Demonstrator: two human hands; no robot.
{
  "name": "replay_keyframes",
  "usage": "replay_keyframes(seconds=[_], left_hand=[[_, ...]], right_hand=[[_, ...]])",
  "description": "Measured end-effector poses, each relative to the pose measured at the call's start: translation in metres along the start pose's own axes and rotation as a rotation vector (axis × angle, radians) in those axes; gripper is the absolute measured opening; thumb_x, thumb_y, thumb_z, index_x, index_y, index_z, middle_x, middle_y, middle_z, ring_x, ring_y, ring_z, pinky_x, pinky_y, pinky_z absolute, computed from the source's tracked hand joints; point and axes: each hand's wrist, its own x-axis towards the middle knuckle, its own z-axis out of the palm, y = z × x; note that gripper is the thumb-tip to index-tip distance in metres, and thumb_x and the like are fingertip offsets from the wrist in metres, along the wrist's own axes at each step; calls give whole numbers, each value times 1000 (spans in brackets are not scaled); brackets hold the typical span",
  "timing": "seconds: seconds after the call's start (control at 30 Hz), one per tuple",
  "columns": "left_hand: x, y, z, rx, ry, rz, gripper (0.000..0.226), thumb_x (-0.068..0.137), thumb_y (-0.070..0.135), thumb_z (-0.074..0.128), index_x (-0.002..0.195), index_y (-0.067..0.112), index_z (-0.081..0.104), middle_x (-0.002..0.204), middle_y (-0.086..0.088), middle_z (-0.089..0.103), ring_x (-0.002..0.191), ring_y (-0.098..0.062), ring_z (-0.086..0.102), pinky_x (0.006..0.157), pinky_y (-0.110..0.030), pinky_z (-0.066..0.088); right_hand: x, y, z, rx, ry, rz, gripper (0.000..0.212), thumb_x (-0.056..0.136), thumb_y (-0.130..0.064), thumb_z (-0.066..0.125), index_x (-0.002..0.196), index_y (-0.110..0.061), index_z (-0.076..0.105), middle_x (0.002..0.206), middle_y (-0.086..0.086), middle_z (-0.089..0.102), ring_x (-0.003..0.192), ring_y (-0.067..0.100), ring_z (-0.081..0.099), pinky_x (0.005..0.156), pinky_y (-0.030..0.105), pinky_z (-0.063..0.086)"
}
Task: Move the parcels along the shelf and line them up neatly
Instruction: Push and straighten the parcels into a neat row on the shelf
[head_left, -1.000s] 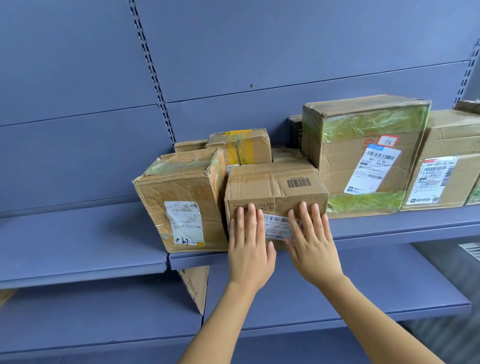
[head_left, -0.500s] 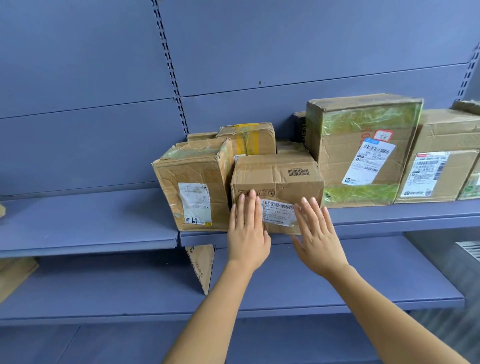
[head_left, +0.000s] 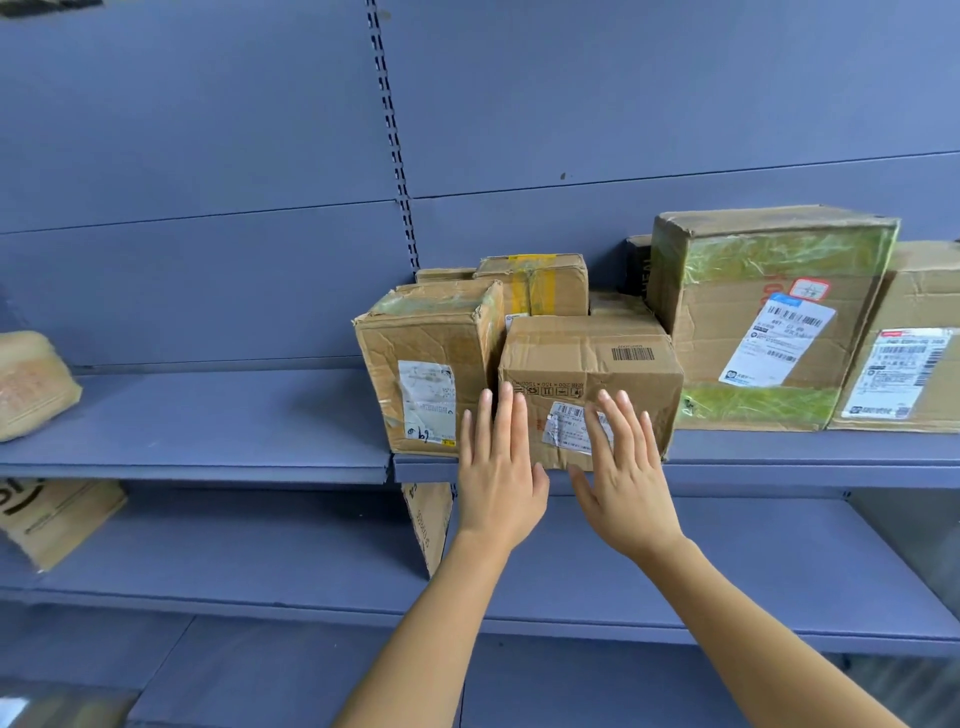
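Facing outward label-first, the small parcel (head_left: 589, 387) lies lengthwise along the shelf (head_left: 779, 462), both hands flat, fingers spread.

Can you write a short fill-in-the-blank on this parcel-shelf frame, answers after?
1. Both hands, left hand and right hand, are flat and ____.
2. The big box is wrapped in ____ tape.
3. The small box at the hands has a ____ printed on top.

Answers: open; green; barcode

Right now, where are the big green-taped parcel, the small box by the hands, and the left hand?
green-taped parcel (head_left: 769, 322): head view, front face.
small box (head_left: 587, 343): head view, top face.
left hand (head_left: 498, 478): head view, back of hand.
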Motion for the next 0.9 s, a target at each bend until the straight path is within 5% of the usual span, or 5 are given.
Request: replay_keyframes(seconds=[0.13,0.47,0.73,0.9], left_hand=[[-3,-37,-10,50,25,-68,83,81,42,55,148,4,24,157,-13,21,145,-30,17,115,-48,21],[-41,-233,-43,219,-10,-327,78,83,42,57,147,6,31,155,-13,26,142,-29,28,113,-49,28],[-96,-392,-73,284,-70,-515,69,84,41,34,143,4,38,151,-15,34,136,-32,39,107,-50,36],[-130,-465,-90,330,-72,-633,71,80,40,49,140,3,42,149,-15,38,132,-31,44,106,-50,37]], right_hand=[[25,-44,12,108,62,-158,50,89,-21,43,135,-1,43,146,12,31,141,34,26,117,48,18],[98,-225,83,418,-10,-247,47,89,-20,46,132,-3,49,136,13,45,135,33,37,110,43,35],[142,-383,138,604,-80,-283,45,85,-21,45,129,-9,47,131,9,50,125,26,40,90,41,46],[158,-460,169,684,-128,-303,45,85,-21,49,128,-10,47,128,8,51,118,25,42,84,40,49]])
